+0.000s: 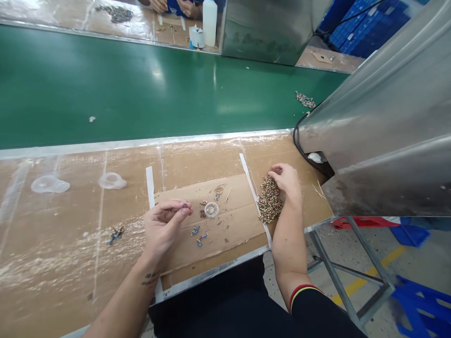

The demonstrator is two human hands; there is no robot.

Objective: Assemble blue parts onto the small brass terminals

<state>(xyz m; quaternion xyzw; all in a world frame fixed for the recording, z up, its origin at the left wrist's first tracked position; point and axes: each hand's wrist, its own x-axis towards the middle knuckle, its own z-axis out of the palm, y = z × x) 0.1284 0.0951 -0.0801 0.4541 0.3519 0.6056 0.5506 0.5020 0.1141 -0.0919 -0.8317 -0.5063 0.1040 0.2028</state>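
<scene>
My left hand (164,225) is closed in a pinch, with a tiny dark blue part (185,205) between thumb and fingertip. My right hand (286,179) reaches to the far end of a pile of small gold-coloured metal parts (269,199). Its fingers curl together at the pile's edge, and what they grip is too small to make out. Between the hands, a small round clear dish (211,210) rests on a cardboard sheet (234,225). Around it lie a few reddish-brown pieces (202,213), a thin wooden stick (228,195) and several blue-and-gold parts (199,242).
A green conveyor belt (141,89) runs beyond the bench. Two clear plastic lids or cups (50,184) and a cluster of blue-and-gold parts (115,235) lie left. A metal housing (384,131) with a black cable stands right. Across the belt, another person's hands (188,8) are visible.
</scene>
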